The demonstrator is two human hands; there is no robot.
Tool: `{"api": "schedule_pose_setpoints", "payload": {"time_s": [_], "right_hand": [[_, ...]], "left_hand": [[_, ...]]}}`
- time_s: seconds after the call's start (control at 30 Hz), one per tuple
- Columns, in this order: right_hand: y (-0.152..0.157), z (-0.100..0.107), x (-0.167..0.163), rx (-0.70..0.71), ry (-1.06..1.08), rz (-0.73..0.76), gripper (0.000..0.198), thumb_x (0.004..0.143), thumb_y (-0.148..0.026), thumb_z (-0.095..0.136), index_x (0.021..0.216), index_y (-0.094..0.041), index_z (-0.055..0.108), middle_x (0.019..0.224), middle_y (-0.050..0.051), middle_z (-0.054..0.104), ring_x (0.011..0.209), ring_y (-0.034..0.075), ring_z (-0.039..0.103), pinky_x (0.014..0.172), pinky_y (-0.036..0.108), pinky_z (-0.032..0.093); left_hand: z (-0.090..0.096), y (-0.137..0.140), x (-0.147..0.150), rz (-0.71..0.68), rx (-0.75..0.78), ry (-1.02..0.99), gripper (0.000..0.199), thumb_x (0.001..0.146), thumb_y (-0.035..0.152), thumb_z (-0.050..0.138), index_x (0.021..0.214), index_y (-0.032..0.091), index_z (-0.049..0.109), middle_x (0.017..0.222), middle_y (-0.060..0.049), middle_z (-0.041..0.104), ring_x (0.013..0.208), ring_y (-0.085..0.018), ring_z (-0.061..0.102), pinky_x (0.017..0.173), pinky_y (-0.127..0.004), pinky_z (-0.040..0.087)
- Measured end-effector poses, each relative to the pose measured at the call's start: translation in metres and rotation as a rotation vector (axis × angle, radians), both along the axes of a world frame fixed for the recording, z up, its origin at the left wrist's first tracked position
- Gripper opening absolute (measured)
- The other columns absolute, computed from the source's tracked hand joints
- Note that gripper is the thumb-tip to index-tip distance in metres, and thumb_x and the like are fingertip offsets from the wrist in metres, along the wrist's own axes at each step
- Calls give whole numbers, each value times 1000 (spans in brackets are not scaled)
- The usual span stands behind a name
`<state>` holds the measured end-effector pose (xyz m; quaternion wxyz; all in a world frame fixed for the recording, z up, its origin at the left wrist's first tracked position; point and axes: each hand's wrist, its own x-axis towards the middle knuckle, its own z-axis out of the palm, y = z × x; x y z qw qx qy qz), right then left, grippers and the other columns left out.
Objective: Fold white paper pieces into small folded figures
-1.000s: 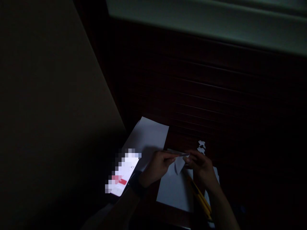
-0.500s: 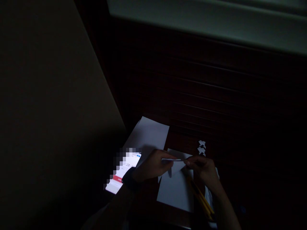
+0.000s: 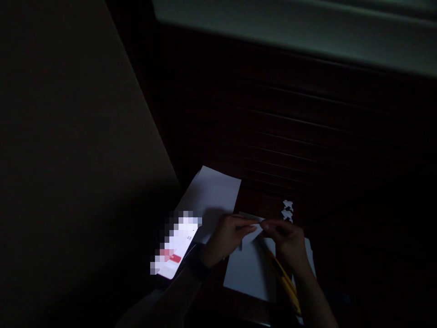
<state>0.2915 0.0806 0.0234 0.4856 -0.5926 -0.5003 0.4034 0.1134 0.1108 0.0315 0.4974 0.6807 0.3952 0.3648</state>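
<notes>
My left hand [image 3: 229,237], with a dark band on its wrist, pinches a small piece of white paper [image 3: 251,233]. On the other side my right hand [image 3: 287,241] closes its thumb and fingers on the same paper, and the fingertips of both hands nearly meet. Below them a white sheet of paper [image 3: 247,278] lies on the dark table. A yellow utility knife [image 3: 285,280] rests across the sheet's right side, partly covered by my right hand and forearm. The dim light hides how the held paper is folded.
A larger stack of white paper [image 3: 215,189] lies at the back left. On it or beside it a lit phone [image 3: 180,250] glows, partly blurred. Small folded paper pieces [image 3: 287,210] sit behind my right hand, and more white paper [image 3: 309,255] lies right of it.
Both hands have come closer together on the paper, and the left has shifted slightly right. More of the phone screen shows past my left wrist.
</notes>
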Motion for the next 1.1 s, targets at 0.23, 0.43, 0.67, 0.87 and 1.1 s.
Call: {"api": "schedule_pose_setpoints", "payload": {"time_s": [0.23, 0.43, 0.67, 0.87, 1.1], "right_hand": [[1, 1, 0, 38, 105, -46, 17, 70, -33, 69, 79, -19, 69, 69, 4, 68, 61, 19, 62, 60, 31, 51], [2, 2, 1, 28, 12, -38, 16, 66, -33, 72, 73, -19, 69, 70, 4, 68, 63, 19, 62, 60, 31, 50], [4, -5, 3, 14, 64, -11, 22, 65, -33, 73, 80, -19, 65, 72, 4, 67, 67, 20, 62, 62, 30, 49], [4, -10, 1, 36, 56, -56, 19, 66, -34, 72, 76, -19, 65, 70, 4, 66, 65, 18, 60, 61, 30, 47], [4, -5, 0, 52, 24, -71, 20, 65, -35, 72, 74, -18, 66, 70, 4, 65, 66, 19, 60, 61, 30, 47]], "left_hand": [[1, -4, 4, 27, -62, -45, 27, 79, 35, 57, 101, 22, 68, 99, -4, 70, 86, -19, 65, 75, -27, 52], [-4, -4, 6, 77, 6, -37, 19, 77, 32, 61, 89, 22, 72, 89, -4, 71, 79, -19, 65, 70, -26, 51], [-4, -5, 6, 73, 59, -2, 18, 79, 27, 58, 90, 23, 72, 87, -3, 71, 77, -17, 64, 67, -24, 49], [-6, -4, 6, 74, 88, -15, 18, 81, 27, 57, 93, 25, 71, 87, -2, 70, 78, -16, 63, 69, -25, 49], [-8, -7, 9, 81, -42, -34, 23, 77, 36, 60, 91, 22, 72, 90, -3, 71, 79, -19, 65, 69, -26, 51]]}}
